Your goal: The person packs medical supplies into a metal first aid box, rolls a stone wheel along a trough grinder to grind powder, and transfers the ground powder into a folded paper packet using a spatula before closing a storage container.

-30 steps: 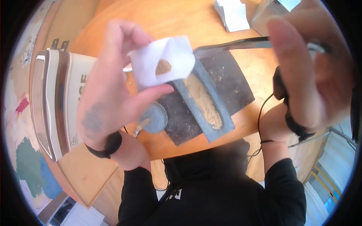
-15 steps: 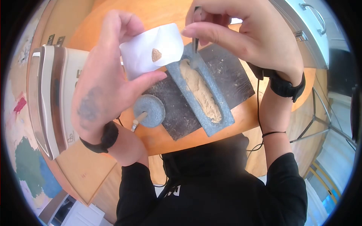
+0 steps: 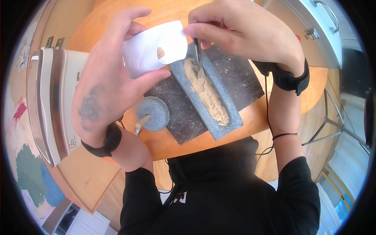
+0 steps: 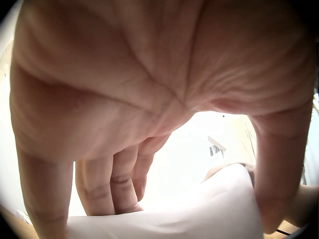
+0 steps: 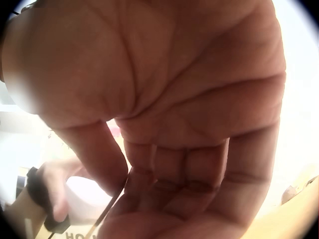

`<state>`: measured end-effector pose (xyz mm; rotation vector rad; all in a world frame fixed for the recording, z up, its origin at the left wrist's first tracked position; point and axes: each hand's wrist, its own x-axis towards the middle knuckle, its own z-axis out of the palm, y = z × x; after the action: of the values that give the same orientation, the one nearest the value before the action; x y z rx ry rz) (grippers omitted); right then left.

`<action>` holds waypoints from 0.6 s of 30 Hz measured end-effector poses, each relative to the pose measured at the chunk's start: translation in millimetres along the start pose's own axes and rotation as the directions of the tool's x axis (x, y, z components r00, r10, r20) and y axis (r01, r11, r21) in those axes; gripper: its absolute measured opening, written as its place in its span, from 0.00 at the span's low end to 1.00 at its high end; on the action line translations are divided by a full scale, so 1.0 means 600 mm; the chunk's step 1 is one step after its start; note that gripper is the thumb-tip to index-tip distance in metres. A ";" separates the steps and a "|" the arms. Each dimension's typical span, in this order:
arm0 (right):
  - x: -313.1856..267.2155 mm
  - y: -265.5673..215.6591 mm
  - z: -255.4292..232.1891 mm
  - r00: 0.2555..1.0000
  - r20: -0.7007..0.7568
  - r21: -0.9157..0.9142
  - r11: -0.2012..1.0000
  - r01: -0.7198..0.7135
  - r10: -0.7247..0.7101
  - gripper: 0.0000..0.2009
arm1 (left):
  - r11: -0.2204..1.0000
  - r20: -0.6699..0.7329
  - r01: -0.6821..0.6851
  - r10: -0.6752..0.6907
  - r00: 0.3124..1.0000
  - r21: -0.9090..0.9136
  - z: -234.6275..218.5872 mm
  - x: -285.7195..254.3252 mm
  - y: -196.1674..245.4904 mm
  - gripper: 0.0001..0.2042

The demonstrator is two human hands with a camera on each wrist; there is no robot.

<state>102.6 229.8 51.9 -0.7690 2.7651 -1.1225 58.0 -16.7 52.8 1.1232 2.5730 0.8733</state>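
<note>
One white paper slip (image 3: pixel 141 55), bowed, likely to cradle small powder pile (image 3: pixel 160 53), pinched by left hand (image 3: pixel 103 74) at far-left end of grey stone trough (image 3: pixel 224 98), likely keeping reach short. Metal spatula (image 3: pixel 198 53) pinched in right hand (image 3: pixel 250 37), steep, apparently for reaching tan powder (image 3: pixel 211 100) inside. Versus one second ago: spatula steeper, tip lower.

A stone trough (image 3: pixel 219 132) of powder (image 3: pixel 209 98) suggests a craft workshop.

Downward head view from above, close palm-side wrist views, white paper (image 3: pixel 145 49) common to all three.
</note>
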 end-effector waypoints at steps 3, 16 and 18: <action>0.005 0.010 -0.006 0.999 0.009 0.048 0.998 -0.042 0.042 0.10 | 0.993 -0.019 -0.095 0.097 0.995 0.076 0.002 -0.001 -0.012 0.35; -0.004 0.002 -0.024 0.953 0.222 0.136 0.961 -0.242 0.208 0.18 | 0.999 0.032 -0.030 0.029 0.999 0.030 -0.007 -0.001 -0.005 0.30; -0.006 -0.009 -0.043 0.951 0.235 0.101 0.968 -0.230 0.202 0.18 | 0.999 0.082 0.032 -0.030 0.996 -0.018 -0.009 0.000 0.001 0.30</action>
<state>102.1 244.8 73.9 -0.5254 2.4915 -1.0837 55.8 -18.8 57.5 1.0874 2.5041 0.8257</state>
